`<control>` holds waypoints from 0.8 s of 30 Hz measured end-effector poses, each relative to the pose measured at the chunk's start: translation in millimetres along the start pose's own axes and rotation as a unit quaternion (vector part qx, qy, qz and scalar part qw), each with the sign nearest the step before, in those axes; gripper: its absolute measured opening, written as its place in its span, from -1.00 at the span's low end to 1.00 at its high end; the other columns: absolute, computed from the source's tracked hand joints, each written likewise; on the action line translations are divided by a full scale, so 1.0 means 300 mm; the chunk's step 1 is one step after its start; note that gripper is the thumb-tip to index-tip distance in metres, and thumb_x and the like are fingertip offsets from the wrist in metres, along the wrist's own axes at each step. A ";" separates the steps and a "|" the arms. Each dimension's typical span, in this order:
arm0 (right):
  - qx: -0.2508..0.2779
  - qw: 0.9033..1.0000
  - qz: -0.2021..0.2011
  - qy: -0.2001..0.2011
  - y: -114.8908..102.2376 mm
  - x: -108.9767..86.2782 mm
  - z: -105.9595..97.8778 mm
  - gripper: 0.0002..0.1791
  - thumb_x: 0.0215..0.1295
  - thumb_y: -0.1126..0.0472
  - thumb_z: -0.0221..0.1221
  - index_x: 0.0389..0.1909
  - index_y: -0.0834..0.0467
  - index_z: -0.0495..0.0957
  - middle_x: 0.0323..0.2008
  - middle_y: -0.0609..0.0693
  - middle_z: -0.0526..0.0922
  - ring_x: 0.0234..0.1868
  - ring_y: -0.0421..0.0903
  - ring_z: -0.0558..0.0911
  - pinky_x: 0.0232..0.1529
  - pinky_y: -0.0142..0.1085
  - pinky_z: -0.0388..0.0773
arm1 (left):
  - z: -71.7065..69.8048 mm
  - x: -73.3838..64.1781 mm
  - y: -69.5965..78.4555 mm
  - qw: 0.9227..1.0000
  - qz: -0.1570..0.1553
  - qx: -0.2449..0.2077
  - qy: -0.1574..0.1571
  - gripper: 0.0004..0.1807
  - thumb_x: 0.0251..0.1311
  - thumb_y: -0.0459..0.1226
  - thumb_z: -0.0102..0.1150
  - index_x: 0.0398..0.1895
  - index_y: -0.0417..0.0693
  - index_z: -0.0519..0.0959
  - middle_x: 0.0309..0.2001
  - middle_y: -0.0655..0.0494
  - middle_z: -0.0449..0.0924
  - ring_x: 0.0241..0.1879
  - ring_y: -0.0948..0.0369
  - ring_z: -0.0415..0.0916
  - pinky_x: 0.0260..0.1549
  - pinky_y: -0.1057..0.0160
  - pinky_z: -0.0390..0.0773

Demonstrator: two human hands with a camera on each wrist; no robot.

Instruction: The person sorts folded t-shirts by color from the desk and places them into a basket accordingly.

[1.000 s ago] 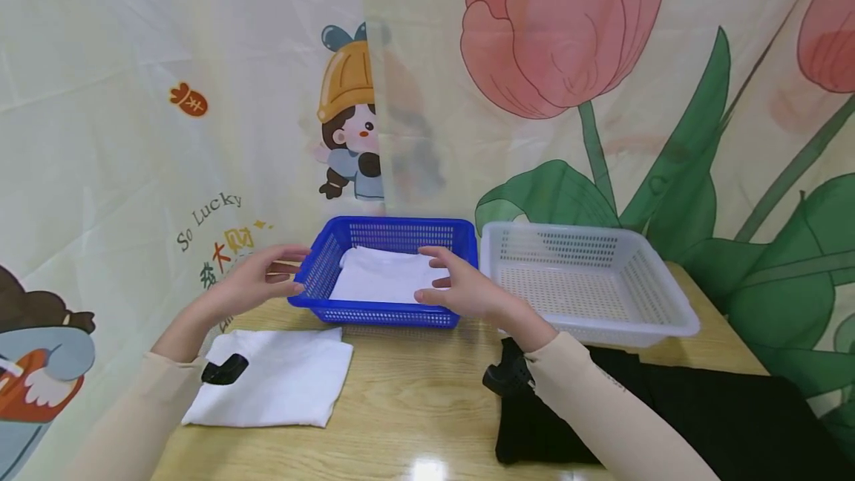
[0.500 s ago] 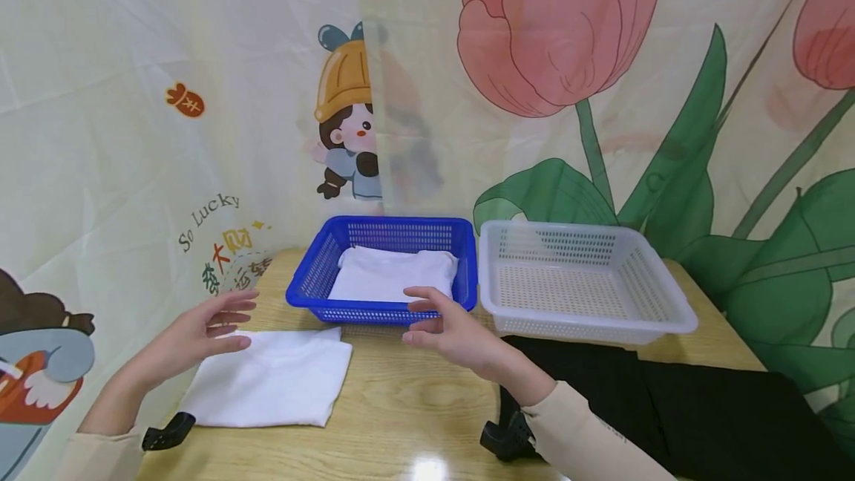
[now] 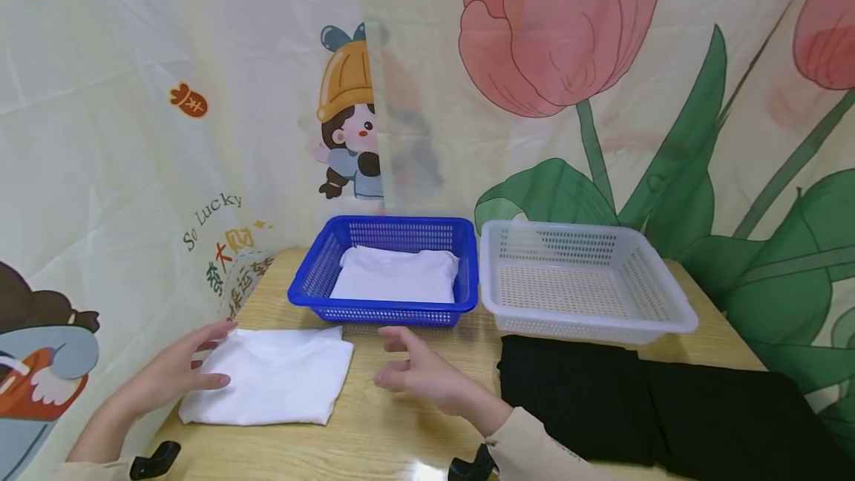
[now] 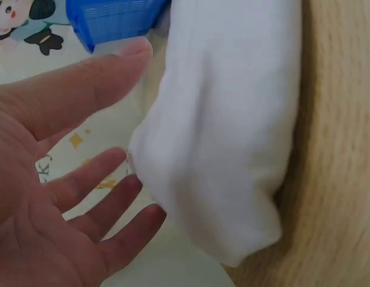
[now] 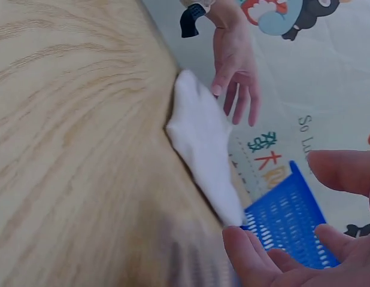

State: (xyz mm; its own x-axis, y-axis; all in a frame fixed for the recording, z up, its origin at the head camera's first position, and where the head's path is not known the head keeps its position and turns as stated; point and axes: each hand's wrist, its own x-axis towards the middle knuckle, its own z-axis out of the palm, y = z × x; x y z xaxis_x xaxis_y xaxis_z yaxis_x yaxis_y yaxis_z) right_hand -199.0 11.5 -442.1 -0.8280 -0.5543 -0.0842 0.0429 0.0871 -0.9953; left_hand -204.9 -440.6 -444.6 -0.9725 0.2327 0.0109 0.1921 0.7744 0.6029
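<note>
A folded white cloth garment (image 3: 274, 377) lies on the wooden table at the front left. My left hand (image 3: 177, 370) is at its left edge, thumb and fingers spread apart; in the left wrist view the fingertips come right up to the white fabric (image 4: 221, 131). To the right of the garment my right hand (image 3: 430, 377) hovers over the table, fingers loosely bent with nothing between them. Behind stands a blue plastic basket (image 3: 387, 314), in which another folded white garment (image 3: 394, 277) lies flat.
A white plastic basket (image 3: 581, 325) stands right beside the blue one. Folded black clothing (image 3: 581, 399) covers the front right of the table (image 3: 374, 436). A printed curtain (image 3: 427, 95) with tulips and cartoon figures hangs behind.
Both hands have drawn back from the blue basket toward the front. The left one has come down to the front white garment's left edge; the right one has moved left and nearer.
</note>
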 end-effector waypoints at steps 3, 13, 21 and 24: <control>0.024 1.000 0.005 0.002 0.036 0.023 0.030 -0.20 0.36 0.40 0.35 0.56 0.04 0.27 0.46 0.34 0.30 0.30 0.23 0.58 0.16 0.02 0.68 | 0.008 0.001 -0.022 1.000 -0.030 0.006 -0.003 0.10 0.04 -0.21 0.66 0.60 -0.28 0.21 0.50 -0.49 0.22 0.32 -0.50 0.34 0.12 -0.37 0.57; 0.087 0.995 0.045 0.013 0.090 0.082 0.090 -0.12 0.30 0.49 0.33 0.60 0.18 0.18 0.41 0.42 0.33 0.11 0.15 0.68 0.11 0.06 0.71 | 0.030 0.001 -0.046 0.994 -0.096 -0.006 -0.044 0.26 0.08 -0.10 0.64 0.68 -0.23 -0.03 0.45 -0.73 0.09 0.33 -0.61 0.26 0.13 -0.48 0.47; 0.150 0.986 0.066 0.013 0.096 0.121 0.117 -0.13 0.33 0.50 0.30 0.60 0.19 0.15 0.28 0.35 0.45 0.06 0.15 0.71 0.13 0.11 0.69 | 0.064 0.014 -0.024 0.991 -0.093 -0.072 -0.064 0.25 0.12 -0.16 0.60 0.72 -0.13 -0.07 0.46 -0.68 0.12 0.33 -0.52 0.34 0.18 -0.42 0.48; 0.166 0.984 0.067 0.009 0.098 0.131 0.124 -0.12 0.33 0.49 0.30 0.60 0.19 0.13 0.24 0.33 0.46 0.04 0.14 0.71 0.15 0.12 0.67 | 0.080 0.017 -0.024 0.988 -0.082 -0.106 -0.070 0.21 0.14 -0.19 0.59 0.72 -0.10 -0.04 0.43 -0.64 0.21 0.30 -0.42 0.43 0.16 -0.32 0.56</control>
State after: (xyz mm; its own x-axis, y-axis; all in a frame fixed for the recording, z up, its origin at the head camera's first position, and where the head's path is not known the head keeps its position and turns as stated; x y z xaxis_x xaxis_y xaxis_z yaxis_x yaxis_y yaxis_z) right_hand -209.6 -38.5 -476.6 -0.8122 -0.5408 -0.2188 0.3312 -0.1187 -0.9361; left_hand -208.0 -430.8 -467.9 -0.9575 0.2051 -0.2028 -0.0133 0.6709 0.7414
